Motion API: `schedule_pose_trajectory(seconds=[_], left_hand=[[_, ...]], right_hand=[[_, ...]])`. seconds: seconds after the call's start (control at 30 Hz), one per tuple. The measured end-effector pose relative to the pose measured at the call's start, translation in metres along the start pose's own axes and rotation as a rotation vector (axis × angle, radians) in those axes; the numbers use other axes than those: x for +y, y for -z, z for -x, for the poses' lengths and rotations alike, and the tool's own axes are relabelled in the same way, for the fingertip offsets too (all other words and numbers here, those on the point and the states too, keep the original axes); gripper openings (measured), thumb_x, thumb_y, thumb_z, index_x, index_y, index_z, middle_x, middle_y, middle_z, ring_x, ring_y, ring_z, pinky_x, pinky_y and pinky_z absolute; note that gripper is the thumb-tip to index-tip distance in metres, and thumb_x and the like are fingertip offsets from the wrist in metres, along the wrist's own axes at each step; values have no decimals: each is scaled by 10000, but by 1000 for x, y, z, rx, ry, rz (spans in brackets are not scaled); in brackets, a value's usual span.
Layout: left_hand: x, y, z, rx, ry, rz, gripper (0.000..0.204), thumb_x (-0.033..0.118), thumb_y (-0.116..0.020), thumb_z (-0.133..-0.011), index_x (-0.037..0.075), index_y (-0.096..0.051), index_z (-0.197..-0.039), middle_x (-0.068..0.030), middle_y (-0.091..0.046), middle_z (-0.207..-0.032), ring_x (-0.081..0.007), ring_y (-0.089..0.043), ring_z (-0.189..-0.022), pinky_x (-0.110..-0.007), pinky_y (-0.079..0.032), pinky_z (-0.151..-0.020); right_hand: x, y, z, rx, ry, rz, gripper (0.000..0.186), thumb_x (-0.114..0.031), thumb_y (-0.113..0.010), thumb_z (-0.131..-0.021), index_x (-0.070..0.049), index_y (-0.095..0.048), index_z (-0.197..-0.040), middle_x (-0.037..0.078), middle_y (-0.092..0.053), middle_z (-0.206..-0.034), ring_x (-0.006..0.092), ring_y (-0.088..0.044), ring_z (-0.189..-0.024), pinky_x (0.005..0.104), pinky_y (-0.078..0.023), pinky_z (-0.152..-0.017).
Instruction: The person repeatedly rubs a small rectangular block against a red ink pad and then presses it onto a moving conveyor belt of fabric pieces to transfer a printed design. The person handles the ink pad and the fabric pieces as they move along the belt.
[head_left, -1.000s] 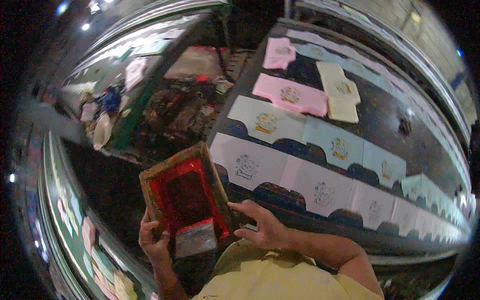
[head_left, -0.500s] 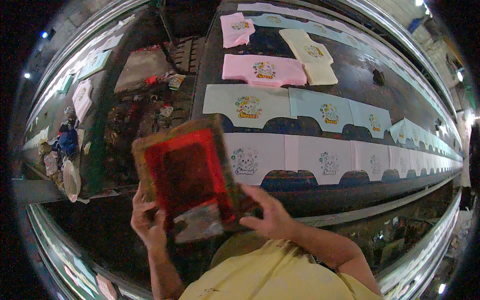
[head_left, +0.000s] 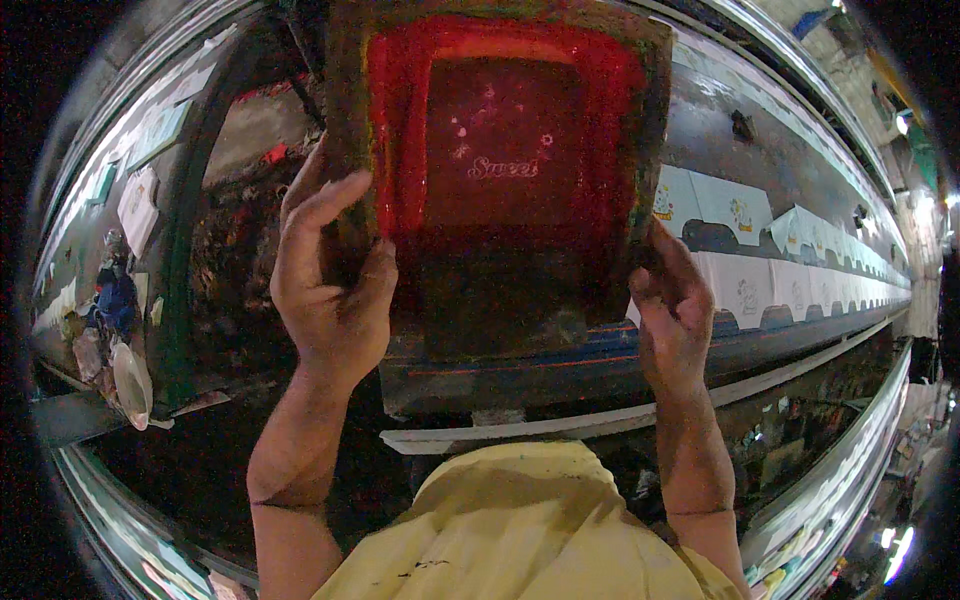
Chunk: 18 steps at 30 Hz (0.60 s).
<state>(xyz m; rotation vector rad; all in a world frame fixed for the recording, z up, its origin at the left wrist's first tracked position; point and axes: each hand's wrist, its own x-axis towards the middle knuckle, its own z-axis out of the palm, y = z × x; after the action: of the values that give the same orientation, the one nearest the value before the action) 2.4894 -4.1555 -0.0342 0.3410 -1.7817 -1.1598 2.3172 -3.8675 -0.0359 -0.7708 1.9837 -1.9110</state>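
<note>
left fingers and right fingers gripped the rectangular, brown-framed, red-bordered mesh screen at twelve o'clock, which an uneven hold might have tipped onto the pale, printed fabric pieces at three o'clock.

Along the near edge of the dark tabletop lay a row of printed white panels; a second row of pale panels ran behind it. A small dark lump sat farther back, before another pale row toward the far edge.
</note>
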Motion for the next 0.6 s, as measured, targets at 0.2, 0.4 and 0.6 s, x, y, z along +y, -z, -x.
schedule_pose_trajectory(seconds=[0.2, 0.4, 0.6], left_hand=[[-18, 28, 75, -235, 101, -260, 300, -118, -779, -853, 74, -800, -1082, -285, -578, -1733, -416, -546, -1631, -511, -403, -1338], [-43, 30, 162, -215, 320, -110, 266, -140, -820, -794, 85, -769, -927, -310, -551, -1743, -438, -539, -1641, -523, -389, -1349], [-40, 29, 168, -267, 318, -178, 247, -135, -835, -783, 77, -744, -873, -336, -520, -1754, -469, -534, -1637, -537, -369, -1360]], right_hand=[[40, 3, 71, -141, -237, 298, 704, -206, -845, -1031, 45, -588, -1636, 230, -689, -1593, 345, -680, -1460, 461, -533, -1228], [74, 7, 135, -103, -357, 293, 703, -160, -890, -961, 53, -620, -1573, 272, -685, -1568, 418, -661, -1479, 503, -506, -1260], [73, 7, 143, -87, -375, 391, 698, -117, -896, -946, 48, -621, -1566, 268, -676, -1569, 418, -630, -1507, 510, -475, -1294]])
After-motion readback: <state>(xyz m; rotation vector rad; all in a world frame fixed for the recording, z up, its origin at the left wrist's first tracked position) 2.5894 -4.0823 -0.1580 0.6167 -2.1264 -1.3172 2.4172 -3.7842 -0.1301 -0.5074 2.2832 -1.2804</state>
